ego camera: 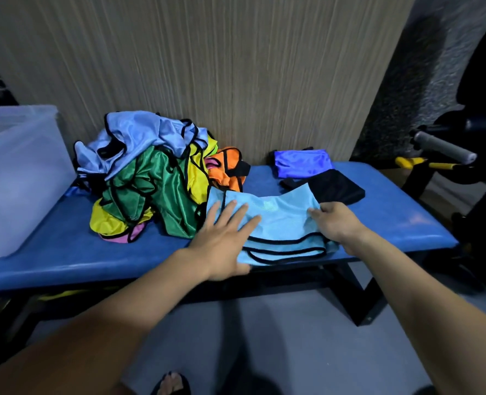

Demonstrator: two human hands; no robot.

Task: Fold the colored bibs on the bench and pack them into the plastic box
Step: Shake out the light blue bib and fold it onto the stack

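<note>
At the near edge of the bench [65, 252], just right of the heap of bibs [150, 178], lies the light blue bib [281, 223], spread partly folded with its black-trimmed hems stacked toward the person. The left hand [224, 238] lies flat on the bib's left part, fingers straight and spread, pressing the cloth down and clasping nothing. The right hand [335, 220] sits at the bib's right edge with its fingers curled over the fabric; it seems to hold that edge, though the fingertips blur into the cloth. The bib looks thin, light and limp, probably slick mesh that slides on the padded top, so it is best taken at the trimmed edges or corners, with one palm pinning it while the other carries the fold across. Left of the blue bib, the heap shows pale blue, green, yellow, orange and pink pieces, tangled and unfolded. Beyond the bib, toward the wall, rest a folded royal blue bib [304, 163] and a folded black bib [335, 188]. Past the heap, at the bench's far left end, stands the plastic box [16, 178], translucent, its contents not discernible.
</note>
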